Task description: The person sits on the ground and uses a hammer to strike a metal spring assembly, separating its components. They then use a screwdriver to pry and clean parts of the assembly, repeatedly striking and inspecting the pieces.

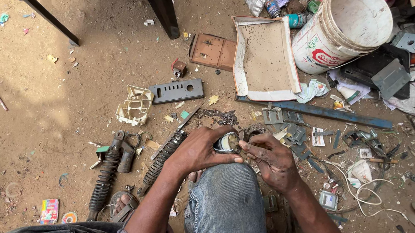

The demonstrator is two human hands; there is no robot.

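Over knee | hands [237, 153] grip round part [226, 143] | shock springs [132, 168] left

sm round metal part [227, 143], upright betw both hands above knee

At one o'clock a white bucket [347, 31] with a red emblem; at twelve a brown wooden panel [213, 51]. A blue metal bar [316, 112] runs rightward. Grey slotted plate [176, 91], cream plastic frame [134, 105], rust-dark springs [106, 175] at eight, faded blue jeans [226, 211].
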